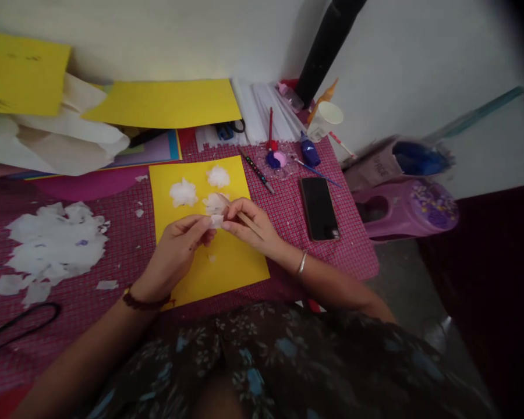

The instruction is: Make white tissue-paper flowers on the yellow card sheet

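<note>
My left hand [181,247] and my right hand [251,227] meet above a yellow sheet of paper [227,262]. Pinched between the fingertips of both is a small white tissue piece [216,221]. A thin wooden stick [250,223] also rests in my right hand, slanting across the fingers. Just beyond the fingers, a white tissue puff [215,202] sits on the yellow sheet, partly covered by the right hand. Two more tissue puffs, one at left [183,192] and one at the top [218,176], lie on the same sheet.
Torn white tissue pieces [56,247] are heaped at left, near a black cord loop [24,329]. To the right lie a phone [319,208], a dark pen [257,170] and a clear paint palette [283,169]. A paper cup [326,119] stands behind, beside a black pole [327,49].
</note>
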A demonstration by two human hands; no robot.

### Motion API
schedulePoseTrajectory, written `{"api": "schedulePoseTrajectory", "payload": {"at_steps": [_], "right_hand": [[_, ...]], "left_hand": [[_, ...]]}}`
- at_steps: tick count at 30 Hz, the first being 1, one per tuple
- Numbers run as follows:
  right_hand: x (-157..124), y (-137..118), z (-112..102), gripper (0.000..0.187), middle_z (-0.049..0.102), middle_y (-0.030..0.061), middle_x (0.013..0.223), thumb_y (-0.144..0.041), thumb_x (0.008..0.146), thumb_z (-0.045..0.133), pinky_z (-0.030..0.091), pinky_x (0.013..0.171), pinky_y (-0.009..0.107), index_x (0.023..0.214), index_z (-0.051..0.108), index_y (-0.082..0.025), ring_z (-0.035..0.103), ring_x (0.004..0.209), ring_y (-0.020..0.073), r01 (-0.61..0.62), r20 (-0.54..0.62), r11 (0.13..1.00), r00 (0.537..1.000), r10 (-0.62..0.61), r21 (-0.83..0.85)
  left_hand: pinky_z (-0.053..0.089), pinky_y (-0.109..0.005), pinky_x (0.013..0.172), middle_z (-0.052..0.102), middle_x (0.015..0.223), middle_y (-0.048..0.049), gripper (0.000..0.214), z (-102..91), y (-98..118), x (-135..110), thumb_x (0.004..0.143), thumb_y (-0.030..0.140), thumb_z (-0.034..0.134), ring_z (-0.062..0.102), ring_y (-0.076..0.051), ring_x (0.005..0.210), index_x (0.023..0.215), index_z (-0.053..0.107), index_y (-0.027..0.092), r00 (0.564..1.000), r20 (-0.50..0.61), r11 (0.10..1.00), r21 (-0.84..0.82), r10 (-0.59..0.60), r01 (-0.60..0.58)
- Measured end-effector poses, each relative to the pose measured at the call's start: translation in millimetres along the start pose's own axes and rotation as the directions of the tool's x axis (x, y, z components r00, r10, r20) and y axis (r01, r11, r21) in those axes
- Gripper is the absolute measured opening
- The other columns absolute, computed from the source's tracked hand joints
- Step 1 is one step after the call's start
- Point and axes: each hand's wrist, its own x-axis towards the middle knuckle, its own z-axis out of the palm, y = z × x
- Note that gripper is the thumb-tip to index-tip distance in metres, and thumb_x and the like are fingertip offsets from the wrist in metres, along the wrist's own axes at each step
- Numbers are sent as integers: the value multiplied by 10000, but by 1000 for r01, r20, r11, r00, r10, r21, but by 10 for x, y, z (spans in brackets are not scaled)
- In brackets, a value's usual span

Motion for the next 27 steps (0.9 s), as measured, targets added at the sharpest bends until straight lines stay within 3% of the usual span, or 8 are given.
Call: {"api": "schedulePoseTrajectory", "payload": {"at_steps": [4,8,10,13,18,22,27], "right_hand": [[19,7,17,380,587,-20,868,-489,825,843,462,799,338,864,553,-248,546,810,165,-6,-26,1000,1000,5,-26],[13,-24,33,349,568,-32,828,-467,832,816,447,773,327,850,547,-246,525,777,157,-16,-28,998,1000,14,-56],[10,-26,43,343,566,-39,818,-462,825,808,449,760,319,847,542,-247,517,757,150,-21,-22,998,1000,20,-59],[2,-16,66,299,569,-42,811,-424,829,783,441,731,306,839,542,-248,512,739,143,-22,-1,999,1000,22,-48],[-25,-2,96,242,570,-43,814,-361,837,763,457,759,318,849,548,-252,515,740,140,-19,38,999,999,21,-48],[-31,1,90,232,573,-39,813,-341,825,758,453,748,316,845,544,-253,509,734,143,-55,25,996,998,56,-70],[-23,-26,59,228,575,-29,824,-346,823,751,476,791,331,834,544,-252,539,779,165,-32,15,994,999,34,-107]], "left_hand": [[491,-288,624,672,712,-38,274,3,-108,23,849,462,825,564,-161,660,742,755,219,999,26,999,-43,-21,22],[550,-308,667,688,772,-45,407,18,-204,29,963,610,668,623,-173,696,888,729,215,999,50,993,-117,9,-3],[568,-304,711,710,881,-34,347,36,-204,26,880,533,788,653,-171,766,1011,703,223,995,59,993,-88,86,-80],[560,-290,765,695,930,-1,480,70,-145,6,716,303,911,660,-168,840,1118,655,243,977,74,978,40,199,-202],[501,-275,681,634,765,38,352,59,-89,-35,820,266,811,599,-140,683,1146,682,242,969,28,959,140,246,-247],[533,-285,675,671,759,13,229,8,-163,-45,969,403,690,644,-148,664,1115,709,226,985,-9,983,48,175,-174],[589,-320,692,693,787,-11,476,3,-230,-47,966,656,654,674,-166,657,1125,689,209,996,28,994,-65,89,-87]]}}
